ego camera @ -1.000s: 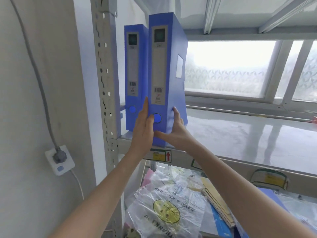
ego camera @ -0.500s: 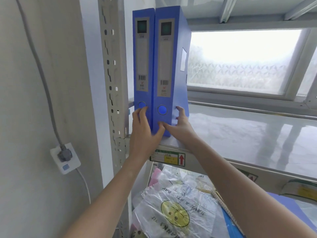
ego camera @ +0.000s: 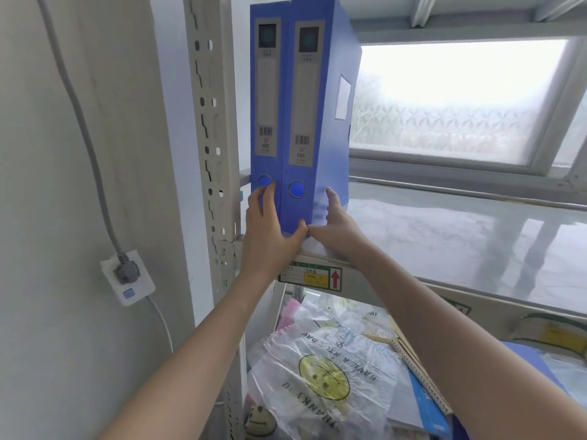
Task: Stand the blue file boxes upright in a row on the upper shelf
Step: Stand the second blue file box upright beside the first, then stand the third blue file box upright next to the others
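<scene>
Two blue file boxes stand upright side by side at the left end of the upper shelf (ego camera: 460, 249), spines facing me. The left box (ego camera: 265, 100) is next to the metal upright, and the right box (ego camera: 317, 115) touches it. My left hand (ego camera: 270, 231) lies flat over the bottom of the left box's spine, thumb under the right box. My right hand (ego camera: 335, 228) presses the lower right side of the right box, fingers spread.
A perforated metal upright (ego camera: 209, 128) borders the shelf on the left. A wall socket with a grey plug (ego camera: 127, 274) hangs on the wall. The shelf below holds plastic bags (ego camera: 320, 376), notebooks and more blue folders (ego camera: 536, 360). A frosted window (ego camera: 454, 100) is behind.
The right box, held tilted and forward a second ago, now stands straight against the left box. Both hands slid down to the boxes' bases.
</scene>
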